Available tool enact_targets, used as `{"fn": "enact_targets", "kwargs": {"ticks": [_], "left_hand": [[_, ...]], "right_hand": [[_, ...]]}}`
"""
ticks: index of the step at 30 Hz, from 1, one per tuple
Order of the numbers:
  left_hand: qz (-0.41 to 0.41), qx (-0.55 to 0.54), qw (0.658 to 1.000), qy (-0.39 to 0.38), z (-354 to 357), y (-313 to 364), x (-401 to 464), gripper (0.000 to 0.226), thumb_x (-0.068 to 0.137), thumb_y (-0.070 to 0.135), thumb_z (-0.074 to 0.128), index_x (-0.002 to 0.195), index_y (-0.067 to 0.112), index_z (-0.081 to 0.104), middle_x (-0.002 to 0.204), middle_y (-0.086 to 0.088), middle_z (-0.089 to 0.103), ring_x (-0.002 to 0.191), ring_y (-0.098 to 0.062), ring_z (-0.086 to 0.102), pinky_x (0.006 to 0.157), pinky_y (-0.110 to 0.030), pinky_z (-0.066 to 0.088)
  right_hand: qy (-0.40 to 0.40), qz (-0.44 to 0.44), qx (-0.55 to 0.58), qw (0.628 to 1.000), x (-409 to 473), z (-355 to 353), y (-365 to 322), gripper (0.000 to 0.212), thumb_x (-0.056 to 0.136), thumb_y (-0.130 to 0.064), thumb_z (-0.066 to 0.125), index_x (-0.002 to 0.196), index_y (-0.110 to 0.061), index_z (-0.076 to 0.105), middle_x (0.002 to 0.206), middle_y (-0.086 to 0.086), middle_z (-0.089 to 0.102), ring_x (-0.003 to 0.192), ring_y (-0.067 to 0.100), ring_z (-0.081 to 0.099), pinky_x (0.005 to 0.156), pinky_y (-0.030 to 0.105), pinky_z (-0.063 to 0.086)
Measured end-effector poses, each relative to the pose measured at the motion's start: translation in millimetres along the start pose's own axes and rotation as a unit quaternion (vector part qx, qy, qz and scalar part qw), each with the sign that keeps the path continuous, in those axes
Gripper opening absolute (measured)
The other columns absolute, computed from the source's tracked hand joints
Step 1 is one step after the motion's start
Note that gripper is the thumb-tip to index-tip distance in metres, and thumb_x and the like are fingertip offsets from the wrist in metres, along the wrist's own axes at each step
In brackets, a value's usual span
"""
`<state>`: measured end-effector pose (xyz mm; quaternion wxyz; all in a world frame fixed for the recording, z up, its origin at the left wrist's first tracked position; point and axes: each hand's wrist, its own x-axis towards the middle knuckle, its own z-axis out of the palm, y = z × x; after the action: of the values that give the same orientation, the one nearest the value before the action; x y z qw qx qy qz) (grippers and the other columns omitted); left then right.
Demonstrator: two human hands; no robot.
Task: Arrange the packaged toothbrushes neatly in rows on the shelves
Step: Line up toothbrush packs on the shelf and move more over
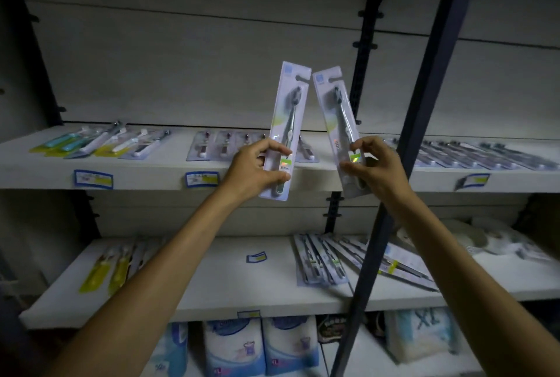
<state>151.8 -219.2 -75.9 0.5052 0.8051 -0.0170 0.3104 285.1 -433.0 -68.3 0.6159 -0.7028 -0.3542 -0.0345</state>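
The upper shelf (pixel 169 169) runs across the middle of the view and serves as the landmark; a dark post (pixel 403 146) slants in front of its right part. Below it, the lower shelf (pixel 212 279) carries yellow packs (pixel 103 270) at its left, a fanned pile of packs (pixel 330 258) right of centre and white rolls (pixel 485 240) at the far right. Under that stand bagged goods (pixel 260 346) in white and blue wrappers. On the upper shelf itself lie teal and yellow packs (pixel 88 142) at the left, a short row of packs (pixel 212 148) in the middle and a longer row (pixel 472 155) at the right. Blue-edged labels (pixel 93 178) sit on its front lip. In front of the upper shelf's middle, the left hand (pixel 257 170) pinches the lower end of the left toothbrush pack (pixel 286 122) between thumb and fingers, holding it upright. Just right of it, the right hand (pixel 372 167) pinches the lower part of the right toothbrush pack (pixel 336 116), tilted leftward. The two packs' top corners almost meet.
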Motion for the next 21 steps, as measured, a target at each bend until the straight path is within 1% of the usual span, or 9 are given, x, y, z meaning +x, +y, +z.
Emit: {"fn": "enact_targets", "kwargs": {"ticks": [2,4,7,9,12,14,16,18,21], "left_hand": [[0.006,-0.001,1.000,-0.006,15.8,10.9,0.6,0.041,0.071,-0.004,0.080,0.092,0.027,0.063,0.102,0.009,0.065,0.093,-0.021,0.069,0.078,-0.033,0.060],[0.015,0.000,1.000,-0.011,35.6,20.8,2.2,0.041,0.070,-0.004,0.080,0.091,0.027,0.063,0.099,0.010,0.065,0.090,-0.018,0.069,0.077,-0.032,0.060],[0.020,0.002,0.999,-0.026,71.7,33.1,5.8,0.039,0.069,-0.003,0.081,0.092,0.023,0.064,0.097,0.009,0.066,0.085,-0.014,0.068,0.074,-0.027,0.059],[0.018,0.000,0.999,-0.033,100.0,42.1,8.6,0.038,0.069,-0.003,0.081,0.094,0.020,0.064,0.096,0.009,0.066,0.081,-0.008,0.067,0.073,-0.025,0.059],[0.018,-0.003,0.999,-0.040,146.4,54.3,11.4,0.038,0.068,-0.004,0.082,0.098,0.013,0.065,0.096,0.008,0.066,0.079,0.000,0.065,0.074,-0.023,0.057],[0.014,-0.001,0.999,-0.043,179.4,63.0,14.0,0.038,0.068,-0.002,0.082,0.099,0.013,0.066,0.097,0.007,0.067,0.081,-0.002,0.065,0.073,-0.020,0.056],[0.006,-0.001,0.999,-0.045,212.3,71.2,18.8,0.038,0.067,-0.002,0.083,0.097,0.016,0.066,0.095,0.007,0.067,0.079,-0.001,0.065,0.072,-0.019,0.055],[0.000,0.000,0.999,-0.045,242.3,77.9,23.4,0.039,0.067,-0.002,0.083,0.096,0.017,0.065,0.095,0.008,0.067,0.077,0.001,0.066,0.071,-0.020,0.056],[-0.010,-0.004,0.999,-0.047,281.1,86.1,30.4,0.040,0.068,-0.002,0.082,0.098,0.018,0.066,0.098,0.006,0.066,0.085,-0.012,0.068,0.077,-0.026,0.058]], "right_hand": [[0.005,-0.005,0.004,1.000,-7.5,-16.5,-0.8,0.028,0.079,-0.007,0.073,0.090,-0.023,0.054,0.109,0.001,0.063,0.086,0.022,0.069,0.066,0.043,0.060],[0.011,-0.003,0.012,1.000,-14.4,-36.3,0.7,0.027,0.079,-0.007,0.072,0.094,-0.020,0.053,0.111,0.004,0.063,0.089,0.022,0.069,0.067,0.044,0.060],[0.020,-0.003,0.030,0.999,-23.9,-73.2,8.2,0.027,0.079,-0.007,0.071,0.095,-0.020,0.054,0.117,0.010,0.060,0.098,0.025,0.066,0.065,0.036,0.060],[0.024,-0.008,0.033,0.999,-30.0,-103.4,14.4,0.028,0.079,-0.004,0.071,0.092,-0.021,0.053,0.117,0.009,0.060,0.100,0.025,0.066,0.062,0.031,0.058],[0.043,-0.014,0.025,0.999,-37.6,-153.3,25.1,0.029,0.078,-0.001,0.071,0.088,-0.020,0.052,0.106,-0.001,0.061,0.088,0.008,0.066,0.056,0.022,0.055],[0.055,-0.011,0.031,0.998,-41.5,-188.9,34.7,0.030,0.077,0.002,0.072,0.086,-0.019,0.052,0.097,-0.001,0.062,0.073,0.000,0.065,0.049,0.018,0.050],[0.059,-0.003,0.030,0.998,-44.7,-225.8,47.3,0.031,0.076,0.003,0.072,0.085,-0.020,0.053,0.094,0.000,0.063,0.066,0.001,0.065,0.046,0.019,0.049],[0.061,0.009,0.026,0.998,-47.0,-258.7,60.8,0.032,0.076,0.002,0.073,0.084,-0.022,0.054,0.094,0.001,0.063,0.065,0.002,0.065,0.045,0.020,0.048],[0.063,0.032,0.019,0.997,-48.8,-299.3,79.5,0.033,0.075,0.000,0.075,0.083,-0.024,0.055,0.093,0.002,0.064,0.063,0.006,0.065,0.046,0.021,0.049]]}}
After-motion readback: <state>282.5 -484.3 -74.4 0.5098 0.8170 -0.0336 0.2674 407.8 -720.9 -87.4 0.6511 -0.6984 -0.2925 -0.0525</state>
